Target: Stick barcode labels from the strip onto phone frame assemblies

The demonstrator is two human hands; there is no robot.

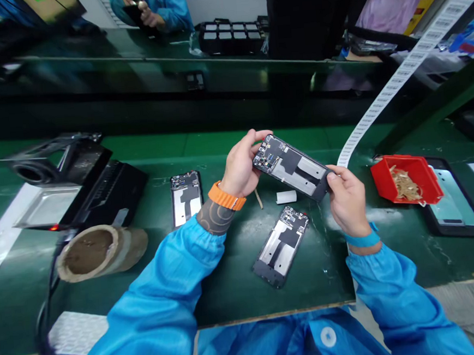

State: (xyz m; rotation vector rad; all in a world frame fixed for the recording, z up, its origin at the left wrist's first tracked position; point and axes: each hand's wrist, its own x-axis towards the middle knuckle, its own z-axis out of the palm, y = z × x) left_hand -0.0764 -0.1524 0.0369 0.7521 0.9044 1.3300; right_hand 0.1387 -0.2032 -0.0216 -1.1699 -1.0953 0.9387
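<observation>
Green workbench [229, 287] below, my left hand [241, 165] and right hand [347, 199] pinch a flat black-and-silver phone chassis [291, 165], likely light, fragile: grip edges.

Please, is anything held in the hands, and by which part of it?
An opened phone: the left hand holds its circuit-board end, the right hand its dark opposite end.

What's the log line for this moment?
left hand: holds opened phone, board end | right hand: holds opposite end | bench: second phone, third phone, red bin
</observation>
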